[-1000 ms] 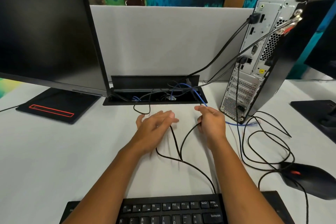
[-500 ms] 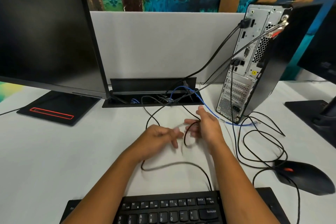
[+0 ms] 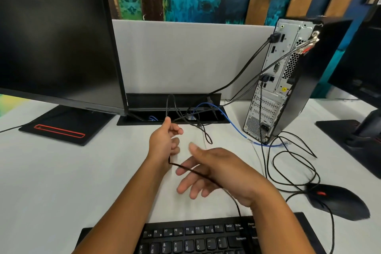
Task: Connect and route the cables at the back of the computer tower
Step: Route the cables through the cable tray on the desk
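The black computer tower (image 3: 305, 80) stands at the right with its silver rear panel (image 3: 268, 97) turned toward me. Several black cables are plugged into that panel. My left hand (image 3: 165, 144) is raised just in front of the desk's cable tray (image 3: 140, 122), its curled fingers holding a thin black cable (image 3: 191, 171). That cable runs from under this hand, across the fingers of my right hand (image 3: 218, 173), down to the keyboard (image 3: 206, 237). My right hand holds nothing and its fingers are spread. A blue network cable (image 3: 233, 127) leaves the tray; its plug end lies loose on the desk by the tower's base.
A large monitor (image 3: 57, 33) on a black stand fills the left. A black mouse (image 3: 338, 202) lies at the right with its cord looped on the desk. A second monitor stand (image 3: 350, 136) sits at the far right. A grey partition (image 3: 185, 57) stands behind the tray.
My left hand has risen toward the tray, drawing the black cable up with it. My right hand has let go of the cable, pulled back toward me and spread its fingers.
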Available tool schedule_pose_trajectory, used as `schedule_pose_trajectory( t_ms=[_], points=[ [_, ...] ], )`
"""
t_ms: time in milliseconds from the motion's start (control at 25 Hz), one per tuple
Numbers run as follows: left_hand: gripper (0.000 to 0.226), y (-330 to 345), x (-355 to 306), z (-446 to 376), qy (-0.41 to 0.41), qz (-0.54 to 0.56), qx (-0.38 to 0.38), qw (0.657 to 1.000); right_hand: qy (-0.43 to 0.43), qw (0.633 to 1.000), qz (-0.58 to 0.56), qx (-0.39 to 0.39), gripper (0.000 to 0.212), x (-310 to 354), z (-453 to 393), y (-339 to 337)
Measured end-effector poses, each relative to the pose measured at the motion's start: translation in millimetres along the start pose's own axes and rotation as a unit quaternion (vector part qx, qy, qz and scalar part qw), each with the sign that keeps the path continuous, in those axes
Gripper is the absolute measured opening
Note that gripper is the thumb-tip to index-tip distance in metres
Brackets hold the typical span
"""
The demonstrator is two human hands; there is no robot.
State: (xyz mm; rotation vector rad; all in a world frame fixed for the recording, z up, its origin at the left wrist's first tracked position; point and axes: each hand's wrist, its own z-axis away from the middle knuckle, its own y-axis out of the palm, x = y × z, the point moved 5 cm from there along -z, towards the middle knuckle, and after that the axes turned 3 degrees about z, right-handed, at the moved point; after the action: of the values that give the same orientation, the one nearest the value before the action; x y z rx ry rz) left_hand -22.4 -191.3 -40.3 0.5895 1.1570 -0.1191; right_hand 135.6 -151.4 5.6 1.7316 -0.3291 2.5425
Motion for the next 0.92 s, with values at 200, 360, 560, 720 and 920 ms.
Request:
schedule_pose_trajectory(
  t_ms=[200,360,560,720,920],
  points=[
    [0.049,36.0,-13.9,21.3,0.007,-0.031,0.068,0.997,-0.019,1.000,0.022,0.011,0.050,23.8,-3.5,9.5],
    [0.034,41.3,-50.2,34.0,-0.092,0.158,0.221,0.958,-0.086,0.989,-0.014,0.119,0.033,26.6,24.6,0.0],
    [0.035,56.3,-58.1,39.6,-0.127,0.296,0.252,0.913,-0.097,0.964,-0.069,0.239,0.036,29.8,39.4,-2.1],
    [0.035,70.7,-49.6,37.2,-0.036,0.212,0.090,0.973,-0.119,0.980,-0.055,0.147,0.050,54.7,38.1,-2.1],
    [0.026,58.9,-47.8,12.8,-0.063,0.274,0.070,0.957,-0.269,0.939,-0.214,0.032,0.031,69.6,56.1,-2.9]
  ],
)
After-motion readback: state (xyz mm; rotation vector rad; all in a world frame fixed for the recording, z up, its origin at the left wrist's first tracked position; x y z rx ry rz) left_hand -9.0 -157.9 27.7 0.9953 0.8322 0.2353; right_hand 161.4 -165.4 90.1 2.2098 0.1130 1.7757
